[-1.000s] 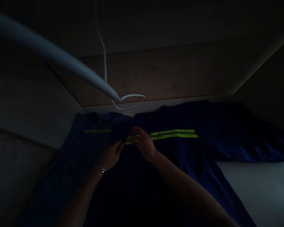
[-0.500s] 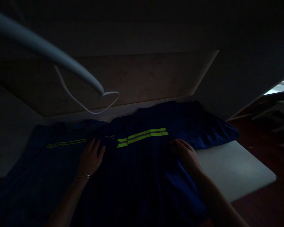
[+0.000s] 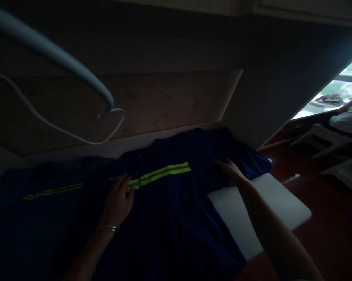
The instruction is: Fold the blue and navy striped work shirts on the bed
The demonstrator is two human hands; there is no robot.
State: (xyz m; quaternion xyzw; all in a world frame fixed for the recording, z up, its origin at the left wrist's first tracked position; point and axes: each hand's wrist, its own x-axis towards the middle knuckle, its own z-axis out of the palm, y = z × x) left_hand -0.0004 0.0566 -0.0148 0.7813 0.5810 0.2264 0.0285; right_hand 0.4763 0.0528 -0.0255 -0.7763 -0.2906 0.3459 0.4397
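Observation:
A dark blue work jacket [image 3: 164, 203] with a yellow-green and grey reflective stripe [image 3: 164, 173] lies spread out in dim light. My left hand [image 3: 119, 201], a bracelet on its wrist, rests with fingers apart on the cloth at the stripe's left end. Over by the sleeve [image 3: 249, 158], my right hand [image 3: 230, 169] touches the fabric with fingers stretched out; the fingertips are dark. A second blue garment [image 3: 47, 222] with a thinner stripe [image 3: 58, 190] lies on the left, partly under the jacket.
A white board [image 3: 269, 207] with a rounded corner supports the clothes. Above left hangs a pale tube [image 3: 76, 70] with a looped white cord [image 3: 73, 136]. A patterned panel [image 3: 164, 97] stands behind. At right are a red floor [image 3: 293, 183], a white stool [image 3: 313, 134] and a seated person [image 3: 348, 117].
The view has swung right. My right hand has moved from the jacket's side up to the sleeve, and its fingers have straightened. The left hand now touches the stripe's left end.

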